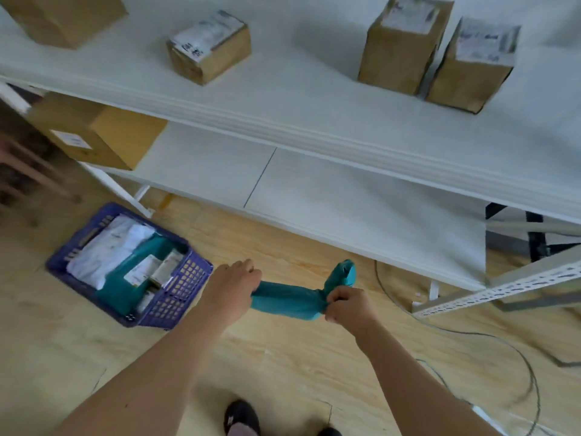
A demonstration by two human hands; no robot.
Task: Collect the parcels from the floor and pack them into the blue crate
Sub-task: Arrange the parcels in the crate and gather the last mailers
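As two grips (234, 281) (345, 302) hold it, one parcel (283, 298) hangs.

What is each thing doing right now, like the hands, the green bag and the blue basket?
Left hand: grips one end of the teal parcel.
Right hand: pinches the teal parcel near its twisted other end.
Teal parcel: held up, stretched between both hands.
Blue crate: on the floor, holding white and teal parcels.
Cardboard boxes: closed, on the shelf.
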